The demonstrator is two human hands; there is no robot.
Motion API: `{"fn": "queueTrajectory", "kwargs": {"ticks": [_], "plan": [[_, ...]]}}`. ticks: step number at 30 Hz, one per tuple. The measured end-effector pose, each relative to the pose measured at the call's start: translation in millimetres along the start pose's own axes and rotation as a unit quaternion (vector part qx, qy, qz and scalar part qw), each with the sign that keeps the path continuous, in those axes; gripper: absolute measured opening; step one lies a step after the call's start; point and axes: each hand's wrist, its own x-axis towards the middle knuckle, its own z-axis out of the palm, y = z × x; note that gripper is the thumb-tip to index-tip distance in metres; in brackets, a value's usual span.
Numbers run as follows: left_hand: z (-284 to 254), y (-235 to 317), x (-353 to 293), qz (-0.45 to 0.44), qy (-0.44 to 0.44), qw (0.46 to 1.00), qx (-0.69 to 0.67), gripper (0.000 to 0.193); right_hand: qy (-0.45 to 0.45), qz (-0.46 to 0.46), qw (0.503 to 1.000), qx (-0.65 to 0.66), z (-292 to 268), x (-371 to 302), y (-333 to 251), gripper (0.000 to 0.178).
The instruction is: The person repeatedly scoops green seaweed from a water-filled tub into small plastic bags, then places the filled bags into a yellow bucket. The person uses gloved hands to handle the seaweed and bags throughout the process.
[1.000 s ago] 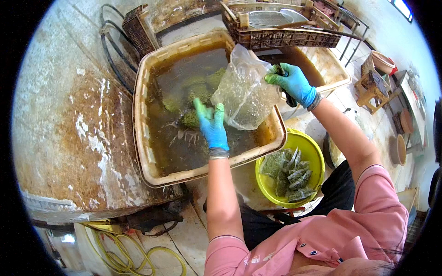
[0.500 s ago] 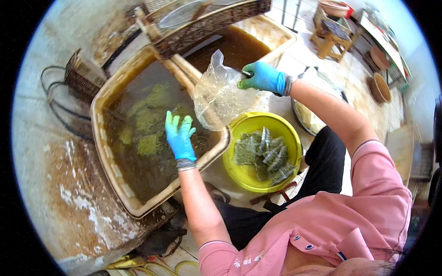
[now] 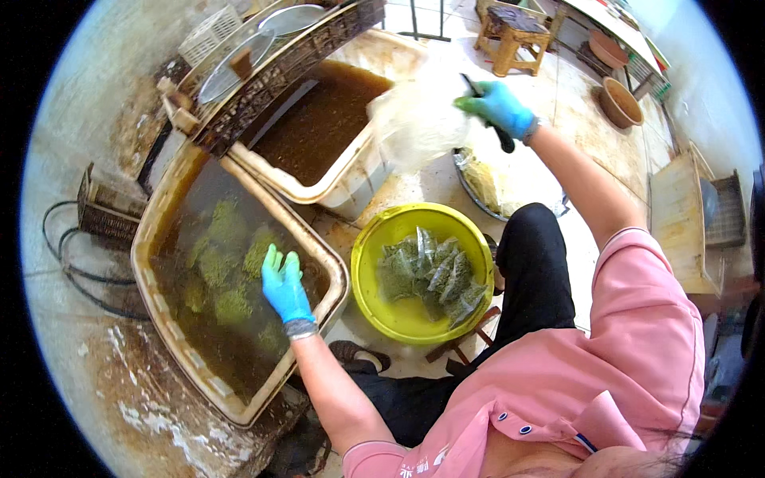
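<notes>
My left hand point(image 3: 285, 291), in a blue glove with greenish fingertips, hovers over the near tub point(image 3: 339, 279) with its fingers apart and nothing in them. Murky brown water fills that tub, and green clumps point(image 3: 233, 306) of fine plant-like stuff show in it. Up at the right, my gloved right hand point(image 3: 504, 110) grips a clear plastic bag point(image 3: 418, 119), blurred by motion. A black-handled tool point(image 3: 505, 140) is also in that hand; its kind is unclear. Below the bag, a yellow basin point(image 3: 366, 307) holds several clear bags of green stuff point(image 3: 438, 267).
Beyond lies a second tub point(image 3: 406, 60) of brown liquid, with a dark crate point(image 3: 299, 68) and round sieves point(image 3: 291, 17) across it. A round dark-rimmed tray point(image 3: 478, 201) with pale plastic stands right of the basin. Farther off are a wooden stool point(image 3: 510, 40) and a brown bowl point(image 3: 621, 102).
The view has shifted, moving the tubs left in the picture. My right hand has carried the plastic bag away from the near tub's rim to the right. My left hand stays over the water.
</notes>
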Motion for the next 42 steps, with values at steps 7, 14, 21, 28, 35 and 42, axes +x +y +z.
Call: {"fn": "queueTrajectory", "kwargs": {"ticks": [7, 14, 21, 28, 35, 42], "plan": [[13.2, 7.3, 4.6, 0.014, 0.015, 1.000, -0.005, 0.044, 0.152, 0.256, 0.953, -0.059, -72.7, -64.9, 202.0, 0.038], [6.9, 1.3, 6.4, 0.062, 0.035, 0.997, 0.032, 0.043, 0.065, 0.128, 0.858, -0.493, -79.1, -65.6, 169.6, 0.025], [16.0, 3.4, -0.5, 0.168, -0.004, 0.964, 0.208, 0.024, -0.219, -0.119, 0.904, -0.346, 81.5, -57.7, 35.6, 0.023], [17.0, 22.2, -6.0, 0.119, 0.047, 0.977, 0.172, 0.037, -0.392, -0.136, 0.767, -0.489, 285.8, -111.2, 165.5, 0.019], [-4.1, 19.9, -9.6, 0.131, 0.035, 0.976, 0.172, 0.040, -0.362, -0.176, 0.825, -0.397, 385.1, -122.8, 226.8, 0.022], [-23.4, 14.4, -12.3, 0.129, 0.027, 0.976, 0.175, 0.037, -0.311, -0.137, 0.845, -0.412, 441.8, -108.9, 221.6, 0.048]]}}
